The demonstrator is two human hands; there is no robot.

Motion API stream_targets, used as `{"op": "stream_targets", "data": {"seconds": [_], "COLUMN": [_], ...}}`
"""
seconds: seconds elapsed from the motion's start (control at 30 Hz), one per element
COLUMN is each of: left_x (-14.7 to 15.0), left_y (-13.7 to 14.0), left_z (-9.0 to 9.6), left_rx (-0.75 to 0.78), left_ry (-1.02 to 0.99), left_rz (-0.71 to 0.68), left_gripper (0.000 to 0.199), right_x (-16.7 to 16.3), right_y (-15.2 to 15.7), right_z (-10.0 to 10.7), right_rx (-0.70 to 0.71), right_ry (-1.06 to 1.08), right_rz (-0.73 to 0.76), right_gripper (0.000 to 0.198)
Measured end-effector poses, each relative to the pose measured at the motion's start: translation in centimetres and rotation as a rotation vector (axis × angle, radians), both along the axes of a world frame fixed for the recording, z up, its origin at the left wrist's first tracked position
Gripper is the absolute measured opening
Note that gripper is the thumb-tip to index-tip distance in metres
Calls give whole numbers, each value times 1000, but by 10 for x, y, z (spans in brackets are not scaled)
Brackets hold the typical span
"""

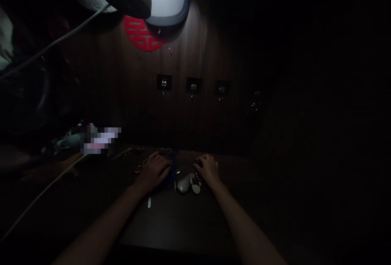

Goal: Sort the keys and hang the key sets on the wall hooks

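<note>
The scene is dim and small details are hard to make out. My left hand (pixel 155 171) lies over a small heap, its fingers apart, beside a dark blue item (pixel 171 180). To its right, my right hand (pixel 209 169) has its fingers curled at a small dark thing (pixel 199 163) whose kind I cannot make out. Between the hands, nearer to me, sit a rounded grey case (pixel 183 184) and a pale mouse-head-shaped charm (pixel 196 186). A thin white strip (pixel 149 202) lies below my left wrist.
Yellowish cords (pixel 126 152) lie left of my left hand. A white cable (pixel 45 196) runs to a blurred bright screen (pixel 102 141). Hooks (pixel 193 86) line the dark wooden back panel. Above are a red paper cutout (pixel 143 37) and a lit lamp (pixel 165 0).
</note>
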State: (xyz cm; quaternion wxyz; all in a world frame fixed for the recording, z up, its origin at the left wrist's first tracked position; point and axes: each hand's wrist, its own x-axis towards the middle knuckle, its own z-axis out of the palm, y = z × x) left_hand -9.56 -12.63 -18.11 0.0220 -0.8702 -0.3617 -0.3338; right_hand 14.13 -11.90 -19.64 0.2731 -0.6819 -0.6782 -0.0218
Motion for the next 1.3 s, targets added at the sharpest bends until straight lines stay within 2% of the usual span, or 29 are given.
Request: {"op": "stream_targets", "data": {"seconds": [0.17,0.3,0.4,0.53,0.67,0.83,1.07,1.3], "left_x": [12,34,53,68,71,74,69,63], "left_y": [5,12,13,7,0,-2,-6,-13], "left_z": [8,13,9,-2,-9,-12,-1,11], "left_rx": [-52,-130,-194,-262,-245,-250,-210,-223], "left_ry": [3,-30,-127,-255,-305,-366,-440,-604], "left_rz": [-17,-19,9,11,-63,-115,-63,54], "left_gripper": [19,19,21,23,27,26,12,15], "right_x": [2,5,9,9,-1,-15,-15,-23], "right_y": [-4,-5,-2,-1,-6,-15,-15,-23], "right_z": [5,7,6,11,22,31,29,33], "right_rx": [7,37,95,183,115,103,104,-115], "right_ry": [24,95,276,640,927,1045,1153,1219], "right_rz": [97,132,169,245,304,347,295,404], "right_gripper": [14,15,18,23,26,27,27,30]}}
